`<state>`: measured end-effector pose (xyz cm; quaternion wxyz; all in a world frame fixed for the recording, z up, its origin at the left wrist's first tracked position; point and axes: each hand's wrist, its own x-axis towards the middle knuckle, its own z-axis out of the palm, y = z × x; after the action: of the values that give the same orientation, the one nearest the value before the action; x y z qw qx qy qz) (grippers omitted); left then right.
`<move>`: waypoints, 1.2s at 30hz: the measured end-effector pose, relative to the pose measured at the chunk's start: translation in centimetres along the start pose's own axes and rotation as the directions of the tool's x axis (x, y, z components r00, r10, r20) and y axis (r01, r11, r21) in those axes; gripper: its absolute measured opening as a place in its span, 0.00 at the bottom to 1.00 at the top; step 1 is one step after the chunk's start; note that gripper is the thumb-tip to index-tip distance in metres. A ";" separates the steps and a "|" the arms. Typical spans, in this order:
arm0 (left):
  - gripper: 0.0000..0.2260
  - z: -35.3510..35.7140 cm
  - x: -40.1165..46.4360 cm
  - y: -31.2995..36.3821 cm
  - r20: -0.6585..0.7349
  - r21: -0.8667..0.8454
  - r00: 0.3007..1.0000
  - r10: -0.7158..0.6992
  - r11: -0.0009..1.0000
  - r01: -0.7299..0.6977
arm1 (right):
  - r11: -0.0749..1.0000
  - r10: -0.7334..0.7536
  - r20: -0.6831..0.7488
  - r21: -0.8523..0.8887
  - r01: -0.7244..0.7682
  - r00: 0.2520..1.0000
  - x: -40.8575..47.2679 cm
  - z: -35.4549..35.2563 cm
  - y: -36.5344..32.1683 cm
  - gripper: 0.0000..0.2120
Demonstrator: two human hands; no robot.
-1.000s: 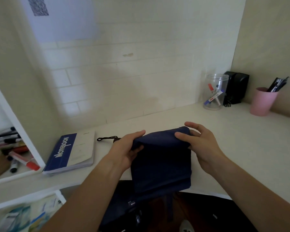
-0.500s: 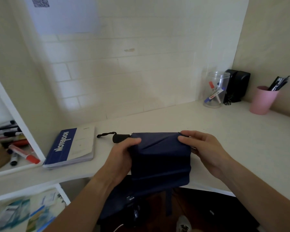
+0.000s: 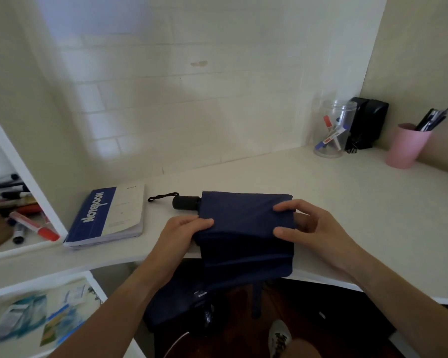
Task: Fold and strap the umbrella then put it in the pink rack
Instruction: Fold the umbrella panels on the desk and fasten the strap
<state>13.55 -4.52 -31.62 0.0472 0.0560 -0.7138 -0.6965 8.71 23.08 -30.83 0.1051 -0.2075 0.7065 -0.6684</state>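
Two bare hands work the navy umbrella at the front edge of the white desk. The left hand has its fingers curled over the left side of the canopy cloth, gripping a fold near the handle end. The right hand pinches the right edge of the cloth — thumb below, forefinger above, the other fingers loosely bent behind.

Between the hands the fabric lies partly gathered across the desk, while its lower panels hang over the desk edge towards the floor. The umbrella's black handle sticks out to the left on the desk, with a black wrist loop trailing from it.

Just left of the loop lies a blue-and-white notebook, flat on the desk. Further left, a white shelf compartment holds a jumble of markers. At the far right corner stand a clear plastic jar with markers inside, a black box-like object just behind it, and — well apart from the umbrella — a pink cup holding dark pens. A shoe shows below the desk.
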 end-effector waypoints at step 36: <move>0.16 -2.7 -2.5 -2.9 0.252 0.733 0.943 0.216 0.593 -0.332 | 0.401 -0.244 0.341 -0.817 0.415 0.908 0.8 1.0 2.0 0.17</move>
<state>16.46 -6.85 -34.40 0.0766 -0.0875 -0.9423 -0.3139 8.13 21.84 -32.75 -0.0914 -0.4220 0.8797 -0.1995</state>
